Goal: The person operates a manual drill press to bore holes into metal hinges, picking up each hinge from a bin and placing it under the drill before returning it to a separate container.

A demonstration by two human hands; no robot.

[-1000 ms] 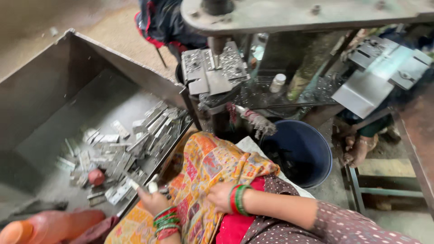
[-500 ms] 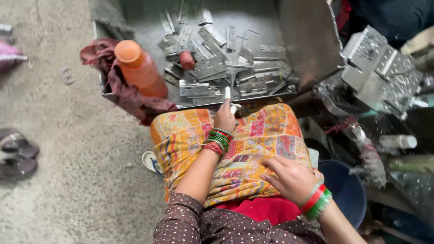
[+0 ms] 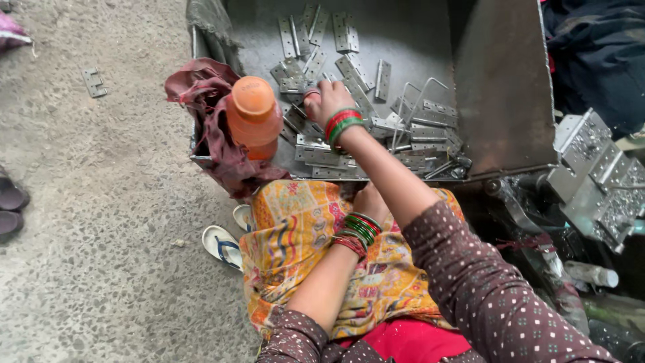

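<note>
My right hand (image 3: 328,101) reaches into a grey metal tray (image 3: 430,40) and its fingers curl down onto a pile of flat metal hinges (image 3: 363,91). Red and green bangles ring that wrist. My left hand (image 3: 371,202) rests at the tray's near edge on my lap, which a yellow patterned cloth (image 3: 295,235) covers. My right forearm hides most of it, so its fingers cannot be seen. More hinges (image 3: 430,117) and two bent wire hooks (image 3: 420,94) lie to the right of my right hand.
An orange plastic bottle (image 3: 254,114) stands on a dark red rag (image 3: 208,128) at the tray's left corner. One loose hinge (image 3: 93,81) lies on the concrete floor. A sandal (image 3: 222,243) is beside my knee. Metal press parts (image 3: 591,175) stand to the right.
My right hand has left my lap and reached into the tray onto the hinges. My left hand has drawn back from the tray's edge toward my lap. The view has shifted.
</note>
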